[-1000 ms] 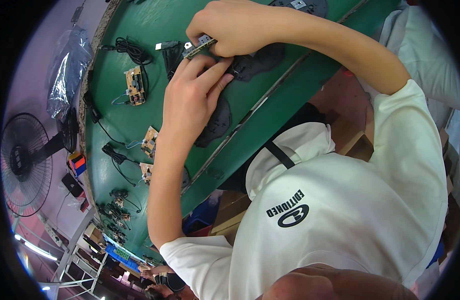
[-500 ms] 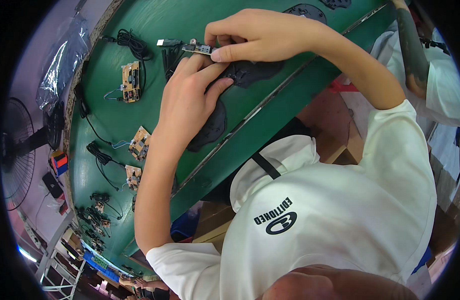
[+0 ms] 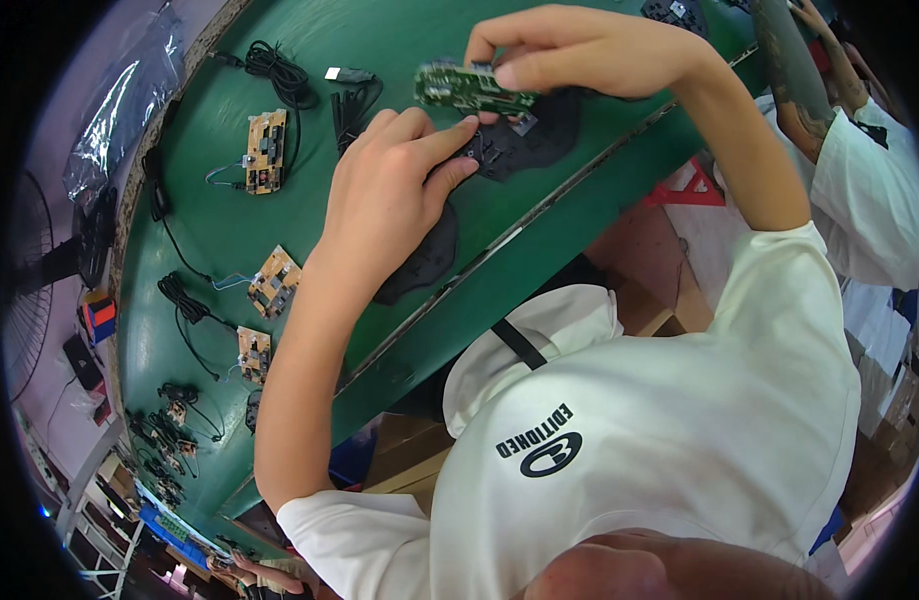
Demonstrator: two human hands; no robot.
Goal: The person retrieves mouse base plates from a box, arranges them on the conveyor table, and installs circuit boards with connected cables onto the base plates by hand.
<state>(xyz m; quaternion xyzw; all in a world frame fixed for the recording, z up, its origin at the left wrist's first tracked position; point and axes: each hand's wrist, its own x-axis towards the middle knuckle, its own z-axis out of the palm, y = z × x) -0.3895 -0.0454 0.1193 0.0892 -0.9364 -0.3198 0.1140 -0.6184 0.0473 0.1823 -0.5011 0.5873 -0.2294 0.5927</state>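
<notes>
Since half a second back: right hand has lifted the green circuit board clear of the black plastic housing; earlier the board sat low against it, under both hands.

Right hand: thumb and forefingers pressed together on the board's right end, pinching it. Board held roughly level, long edge running leftward out of the pinch, small components on its upper face.

Left hand: fingers curled, forefinger tip touching the board's underside near the middle, thumb resting on the housing just below. Not closed around anything; whether it presses or only steadies, cannot tell.

Housing lies directly beneath the pinch on the green bench. Second dark shell below the left wrist, partly hidden by it.

Left of the grip, near: coiled black cables with a plug end. Further left, well apart: tan circuit board with blue lead; two more tan boards lower along the bench.

Right of the grip, at the frame's edge: another person's arm.
</notes>
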